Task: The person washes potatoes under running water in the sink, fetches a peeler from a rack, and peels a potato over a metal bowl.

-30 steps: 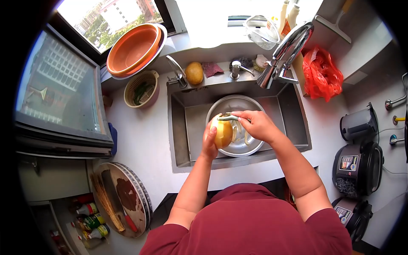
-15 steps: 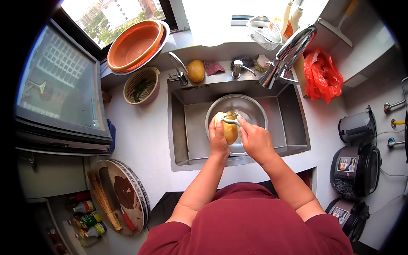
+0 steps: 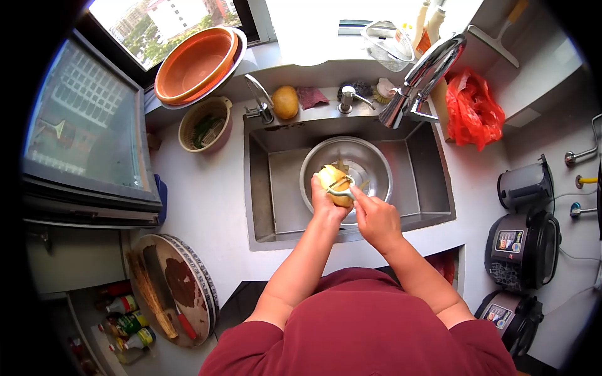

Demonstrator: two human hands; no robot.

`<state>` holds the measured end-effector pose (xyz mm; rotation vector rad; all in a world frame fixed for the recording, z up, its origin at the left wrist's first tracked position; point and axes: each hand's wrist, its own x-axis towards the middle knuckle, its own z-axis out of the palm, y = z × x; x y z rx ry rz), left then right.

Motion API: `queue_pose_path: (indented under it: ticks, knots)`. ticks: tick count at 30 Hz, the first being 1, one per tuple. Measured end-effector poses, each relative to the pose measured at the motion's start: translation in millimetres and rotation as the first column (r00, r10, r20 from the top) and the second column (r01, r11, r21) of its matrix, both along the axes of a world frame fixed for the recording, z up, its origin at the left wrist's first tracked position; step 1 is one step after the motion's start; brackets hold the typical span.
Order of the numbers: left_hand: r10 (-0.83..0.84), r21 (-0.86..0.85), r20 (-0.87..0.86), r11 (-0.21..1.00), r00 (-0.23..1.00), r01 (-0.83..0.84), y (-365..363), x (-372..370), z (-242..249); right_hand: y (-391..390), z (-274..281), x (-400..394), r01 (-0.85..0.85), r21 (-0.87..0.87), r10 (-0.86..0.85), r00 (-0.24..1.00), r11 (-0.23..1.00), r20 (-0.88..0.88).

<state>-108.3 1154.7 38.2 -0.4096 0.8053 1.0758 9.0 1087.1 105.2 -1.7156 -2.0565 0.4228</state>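
My left hand (image 3: 325, 202) is wrapped round a yellow, partly peeled fruit or vegetable (image 3: 332, 175) above a steel bowl (image 3: 387, 182). My right hand (image 3: 377, 219) grips a pale green peeler (image 3: 340, 192), whose blade lies across the yellow piece's upper side. Thin strips of peel (image 3: 364, 185) lie in the bowl, which sits inside the steel sink (image 3: 282, 188). Behind the sink stand another round yellow piece (image 3: 285, 103), a dark red cloth (image 3: 311, 97) and a soap dispenser (image 3: 347, 99).
A tall chrome faucet (image 3: 407, 94) leans over the sink's right rear. Orange basins (image 3: 194, 66) and a beige basket (image 3: 188, 134) are at the back left. A round board with a red-handled knife (image 3: 186, 324) is lower left; cookers (image 3: 511, 244) stand right.
The yellow piece has turned and tipped in my left hand, showing more of its peeled top. The peeler has moved slightly down along it, with its blade now slanted across.
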Motion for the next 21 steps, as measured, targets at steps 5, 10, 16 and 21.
queue_pose_path:
  ticks: [5, 10, 16, 21]
  knots:
    - [-0.022, -0.049, 0.078, 0.998, 0.997, 0.026, -2, 5, -2, -3, -2, 4, 0.015, 0.025, -0.015, 1.0, 1.0, -0.02]
    - [0.016, -0.069, 0.065, 0.998, 0.998, -0.012, 0, 10, -11, -8, -4, 9, 0.003, 0.047, -0.004, 1.0, 0.999, 0.009]
    - [0.122, -0.053, -0.008, 0.991, 0.993, -0.122, 24, -18, -10, -15, -31, 27, 0.017, -0.014, -0.018, 0.998, 1.0, -0.058]
    - [0.137, 0.194, 0.101, 0.969, 0.985, -0.155, 37, -44, -22, 10, -52, 40, 0.096, -0.017, -0.097, 0.964, 0.995, -0.247]
